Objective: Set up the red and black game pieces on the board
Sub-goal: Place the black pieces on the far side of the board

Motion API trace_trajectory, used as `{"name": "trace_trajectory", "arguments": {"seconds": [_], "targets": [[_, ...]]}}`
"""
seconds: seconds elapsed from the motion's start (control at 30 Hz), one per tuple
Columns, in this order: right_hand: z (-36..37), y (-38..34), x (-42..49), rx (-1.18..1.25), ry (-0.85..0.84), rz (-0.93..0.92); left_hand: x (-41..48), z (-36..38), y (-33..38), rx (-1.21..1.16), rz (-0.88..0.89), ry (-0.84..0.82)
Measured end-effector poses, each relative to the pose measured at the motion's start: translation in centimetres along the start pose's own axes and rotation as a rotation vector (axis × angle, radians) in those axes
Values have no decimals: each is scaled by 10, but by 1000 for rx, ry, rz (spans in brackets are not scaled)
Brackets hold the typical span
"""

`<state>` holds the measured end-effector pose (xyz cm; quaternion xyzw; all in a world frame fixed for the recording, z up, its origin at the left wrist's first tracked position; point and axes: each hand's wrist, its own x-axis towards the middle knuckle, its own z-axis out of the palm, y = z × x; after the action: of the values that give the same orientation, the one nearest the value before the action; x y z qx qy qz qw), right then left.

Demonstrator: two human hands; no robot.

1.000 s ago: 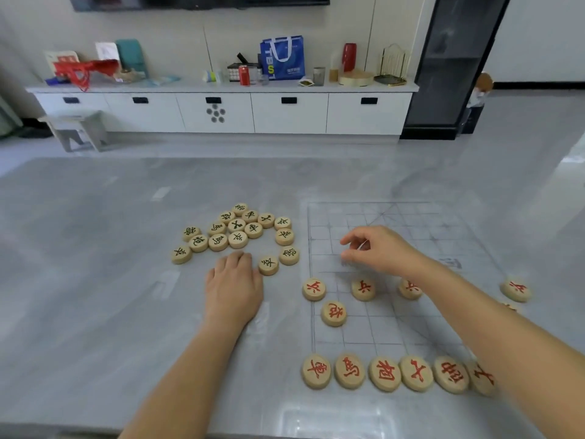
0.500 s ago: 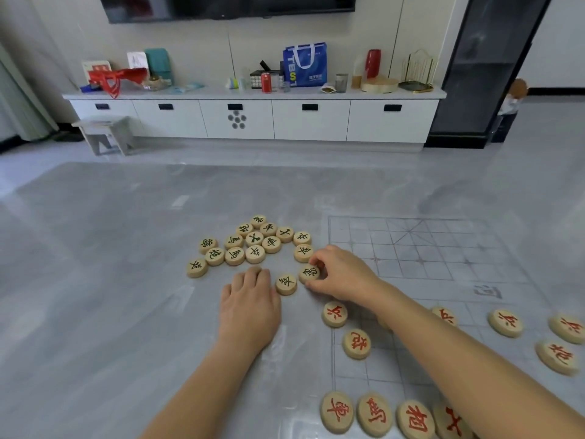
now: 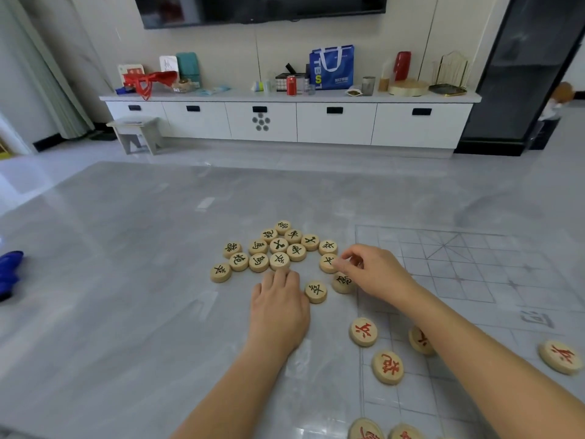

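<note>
Looks like a home living room. At the back, a long low white cabinet with black drawer pulls [image 3: 335, 125], cluttered with a blue shopping bag [image 3: 332, 66], a red drink can [image 3: 291, 85] and a gold wire rack [image 3: 451, 71]. Above it, a dark wall-mounted television screen [image 3: 262, 7]. At left, a pale green curtain [image 3: 47, 74] and a small grey stool [image 3: 136, 134] on the glossy grey tiled floor [image 3: 316, 160].
</note>
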<state>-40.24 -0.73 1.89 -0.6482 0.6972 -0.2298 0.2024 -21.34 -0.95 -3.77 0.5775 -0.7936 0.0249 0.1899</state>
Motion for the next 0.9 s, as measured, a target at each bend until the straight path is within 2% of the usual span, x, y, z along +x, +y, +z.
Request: {"name": "trace_trajectory", "arguments": {"seconds": [0.23,0.57,0.7,0.9], "targets": [[19,-21,36,2,58,-74,0,2,0,4,31,43],[64,-97,77,-99,-111,-292,1,3,0,-60,19,28],[66,-98,78,-131,-125,-298,0,0,1,-62,28,51],[39,-65,74,-64,-15,-180,-1,0,1,-33,29,58]]}}
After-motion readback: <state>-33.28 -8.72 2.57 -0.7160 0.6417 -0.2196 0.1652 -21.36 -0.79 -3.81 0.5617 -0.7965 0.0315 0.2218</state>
